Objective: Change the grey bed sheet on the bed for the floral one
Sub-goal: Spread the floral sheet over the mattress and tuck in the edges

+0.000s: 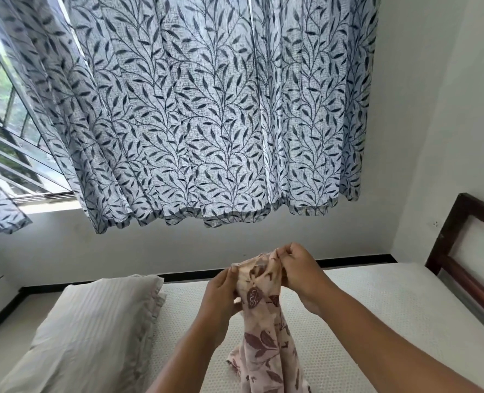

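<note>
Fabric fills my 2 hands: the floral sheet (262,347), pale pink with maroon leaves, is bunched at its top edge between them and hangs down in a twisted length above the mattress (377,307). My left hand (224,290) curls round the bunch from the left. My right hand (300,270) pinches the edge just beside it, fingers tightly bent. A striped pillow (93,321) lies on the mattress to my left. Beyond, a leaf-print curtain (221,109) hangs by the window (8,123), and the dark wooden bed frame (462,245) stands at right.

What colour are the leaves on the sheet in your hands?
Purplish-brown leaves on the pale pink floral sheet, best seen in the head view.
</note>
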Motion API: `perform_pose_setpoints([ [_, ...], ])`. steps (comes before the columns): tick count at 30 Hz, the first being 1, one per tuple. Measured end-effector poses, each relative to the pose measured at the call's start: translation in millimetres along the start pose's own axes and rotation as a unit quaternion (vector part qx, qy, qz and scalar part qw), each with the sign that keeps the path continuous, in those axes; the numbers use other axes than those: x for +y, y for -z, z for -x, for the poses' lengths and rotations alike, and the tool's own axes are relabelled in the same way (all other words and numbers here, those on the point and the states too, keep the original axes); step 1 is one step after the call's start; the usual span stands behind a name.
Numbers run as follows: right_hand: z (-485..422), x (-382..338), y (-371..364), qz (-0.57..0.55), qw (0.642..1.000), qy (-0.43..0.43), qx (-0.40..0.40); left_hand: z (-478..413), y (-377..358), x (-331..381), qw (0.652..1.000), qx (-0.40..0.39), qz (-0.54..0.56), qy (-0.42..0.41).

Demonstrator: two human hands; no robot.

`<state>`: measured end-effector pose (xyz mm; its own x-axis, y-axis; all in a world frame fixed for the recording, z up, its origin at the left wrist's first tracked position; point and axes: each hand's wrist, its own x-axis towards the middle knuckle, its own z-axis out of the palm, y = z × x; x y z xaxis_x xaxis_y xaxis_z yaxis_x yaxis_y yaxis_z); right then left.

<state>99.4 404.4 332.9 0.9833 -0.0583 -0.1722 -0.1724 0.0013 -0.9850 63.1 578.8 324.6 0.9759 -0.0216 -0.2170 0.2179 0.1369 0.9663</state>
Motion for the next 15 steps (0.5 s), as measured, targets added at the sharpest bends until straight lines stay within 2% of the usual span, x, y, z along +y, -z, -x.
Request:
perform_pose_setpoints([
  [3, 3.3, -0.7, 5.7, 0.045, 0.996, -0.049, -0.067, -2.7, 5.4, 2.7, 1.000, 0.017, 0.015, 0.019],
  [5, 7.3, -1.5, 15.7, 0.150, 0.981, -0.047, -0.114, -5.7, 13.2, 7.0, 0.999, 0.015, 0.027, 0.037],
  [6, 9.6, -3.8, 21.3, 0.239, 0.962, -0.030, -0.132, -5.9, 17.8, 9.7, 0.999, 0.011, 0.027, 0.044],
  [7, 10.3, -6.1, 26.9, 0.348, 0.927, -0.006, -0.140, -6.9, 24.2, 11.4, 0.999, 0.002, 0.022, 0.048],
  [9, 9.5, -10.3, 35.6, 0.552, 0.820, 0.016, -0.146, -9.0, 38.0, 14.1, 0.999, -0.022, -0.030, 0.036],
  [10, 6.2, -10.0, 41.5, 0.610, 0.781, 0.009, -0.135, -11.4, 46.3, 14.8, 0.995, -0.029, -0.098, 0.015],
  [11, 2.5, -9.5, 48.5, 0.638, 0.762, 0.002, -0.111, -12.6, 54.7, 16.5, 0.980, -0.039, -0.193, -0.009],
  [12, -2.1, -7.6, 57.0, 0.654, 0.752, -0.005, -0.085, -12.7, 61.3, 19.0, 0.951, -0.049, -0.303, -0.022],
  [13, -5.4, -6.9, 65.5, 0.664, 0.745, -0.009, -0.058, -14.9, 68.0, 20.0, 0.904, -0.055, -0.423, -0.029],
  [15, -13.3, -5.5, 83.4, 0.675, 0.737, -0.010, -0.014, -17.3, 81.9, 21.7, 0.779, -0.062, -0.623, -0.027],
])
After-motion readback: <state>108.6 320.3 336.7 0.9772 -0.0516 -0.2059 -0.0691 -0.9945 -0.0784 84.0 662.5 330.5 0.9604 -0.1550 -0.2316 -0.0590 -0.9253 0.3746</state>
